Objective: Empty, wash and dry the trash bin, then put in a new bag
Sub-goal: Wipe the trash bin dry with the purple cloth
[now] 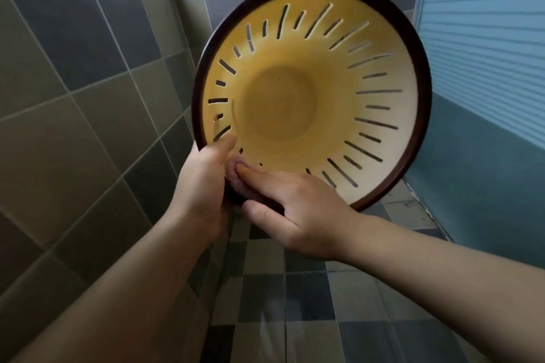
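Observation:
The trash bin (295, 103) is held up in front of me with its mouth facing the camera. It is yellow inside with radial slots and has a dark brown rim. My left hand (203, 186) grips the rim at the lower left, thumb on the inside. My right hand (295, 209) presses a small pinkish cloth (236, 174) against the inner wall near the lower rim, fingers straight over it. The bin looks empty inside.
A grey and brown tiled wall (88, 97) stands close on the left. The chequered tile floor (295, 303) lies below. On the right is a frosted glass panel (486, 53) with horizontal ribs.

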